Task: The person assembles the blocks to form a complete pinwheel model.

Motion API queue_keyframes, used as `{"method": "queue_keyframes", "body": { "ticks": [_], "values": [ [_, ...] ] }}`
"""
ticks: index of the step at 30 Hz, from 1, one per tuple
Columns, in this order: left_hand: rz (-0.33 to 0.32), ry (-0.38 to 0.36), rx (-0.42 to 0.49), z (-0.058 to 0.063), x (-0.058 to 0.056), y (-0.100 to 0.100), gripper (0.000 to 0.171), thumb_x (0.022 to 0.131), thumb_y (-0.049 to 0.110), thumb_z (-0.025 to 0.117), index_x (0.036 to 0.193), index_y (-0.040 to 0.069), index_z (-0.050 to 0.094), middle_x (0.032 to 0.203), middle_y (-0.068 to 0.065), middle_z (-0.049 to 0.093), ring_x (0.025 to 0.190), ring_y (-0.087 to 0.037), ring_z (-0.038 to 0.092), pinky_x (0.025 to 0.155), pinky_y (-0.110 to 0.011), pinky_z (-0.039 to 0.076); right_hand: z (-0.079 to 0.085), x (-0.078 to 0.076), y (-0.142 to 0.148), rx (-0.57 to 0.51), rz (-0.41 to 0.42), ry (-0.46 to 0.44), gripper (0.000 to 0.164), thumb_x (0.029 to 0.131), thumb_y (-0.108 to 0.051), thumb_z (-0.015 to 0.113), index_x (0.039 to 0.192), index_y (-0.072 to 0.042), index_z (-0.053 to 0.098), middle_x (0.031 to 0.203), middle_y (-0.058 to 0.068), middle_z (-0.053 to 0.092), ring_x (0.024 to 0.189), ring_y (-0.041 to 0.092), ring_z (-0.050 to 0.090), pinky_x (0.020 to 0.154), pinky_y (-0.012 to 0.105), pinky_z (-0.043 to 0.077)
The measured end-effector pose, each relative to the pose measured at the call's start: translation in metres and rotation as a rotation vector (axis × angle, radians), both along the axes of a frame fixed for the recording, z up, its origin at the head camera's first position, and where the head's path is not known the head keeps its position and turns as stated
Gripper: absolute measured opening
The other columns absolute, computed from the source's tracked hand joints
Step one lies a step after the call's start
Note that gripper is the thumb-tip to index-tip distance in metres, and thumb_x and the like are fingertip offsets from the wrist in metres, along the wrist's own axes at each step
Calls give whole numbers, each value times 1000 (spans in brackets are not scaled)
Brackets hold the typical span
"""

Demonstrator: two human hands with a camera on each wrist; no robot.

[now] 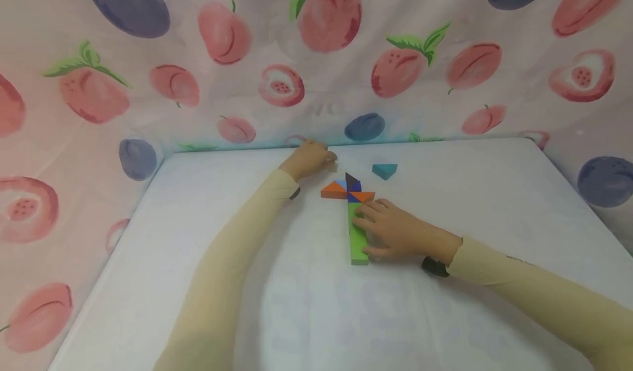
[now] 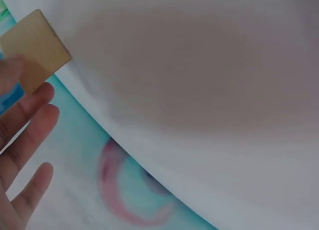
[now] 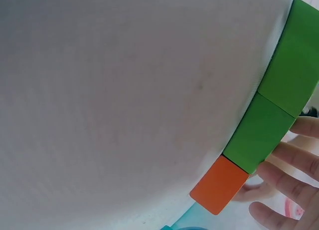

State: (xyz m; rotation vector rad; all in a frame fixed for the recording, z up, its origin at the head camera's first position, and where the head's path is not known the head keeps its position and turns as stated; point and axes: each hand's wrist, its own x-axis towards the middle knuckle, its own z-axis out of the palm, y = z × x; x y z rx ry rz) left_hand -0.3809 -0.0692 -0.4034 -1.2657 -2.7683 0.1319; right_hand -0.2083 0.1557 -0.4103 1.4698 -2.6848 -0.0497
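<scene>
Nearest my head camera is the cream left sleeve, coming in from 7 o'clock; the matching right sleeve enters from 4 o'clock. Taking the colored block cluster on the white tabletop as my dial's center, I have the left hand at 10 o'clock, near the tabletop's far edge. My left wrist feed shows it pinching a block with a bare wooden face and a blue side; the other fingers are spread apart.

The right hand is at 4 o'clock, its relaxed fingers touching the green rectangular blocks without wrapping round them. These run end to end toward 6 o'clock, and my right wrist feed shows the seam between them.

At the center I can make out an orange triangular block at 9 o'clock, a dark triangular block near 12, and another orange triangle toward 3. A teal triangular block lies apart at 2 o'clock. Fruit-printed cloth rises behind.
</scene>
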Motion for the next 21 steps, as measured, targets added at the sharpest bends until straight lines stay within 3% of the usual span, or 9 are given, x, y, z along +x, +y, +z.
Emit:
{"method": "queue_keyframes", "body": {
  "ticks": [3, 7, 14, 21],
  "values": [
    [-26, 39, 12, -6, 9, -13, 22, 92, 18, 58, 110, 22, 69, 99, -4, 72, 94, -22, 65, 92, -40, 47, -2, 2, 1, 1, 1, 4, 55, 87, -49, 55, 125, -9, 54, 124, 10, 55, 115, 28, 51, 100, 47, 41],
    [-27, 34, 30, -10, 22, -29, 22, 92, 19, 59, 111, 22, 69, 99, -2, 72, 92, -21, 65, 90, -40, 48, -3, 3, 1, -8, 3, 17, 54, 87, -48, 56, 124, -8, 55, 123, 10, 55, 114, 28, 52, 100, 47, 41],
    [-51, 66, 9, -4, 53, -50, 25, 88, 8, 62, 108, 19, 71, 92, -2, 71, 88, -20, 65, 93, -41, 47, -3, 2, 1, -2, 5, 22, 54, 87, -48, 56, 124, -8, 55, 123, 11, 55, 115, 29, 51, 100, 46, 41],
    [-49, 96, 16, -3, 78, -61, 15, 88, 18, 64, 100, 14, 72, 85, -3, 72, 85, -19, 66, 95, -40, 46, -3, -1, 0, 3, 7, 24, 56, 86, -49, 56, 124, -8, 54, 124, 11, 55, 115, 29, 51, 100, 47, 41]
  ]
}}
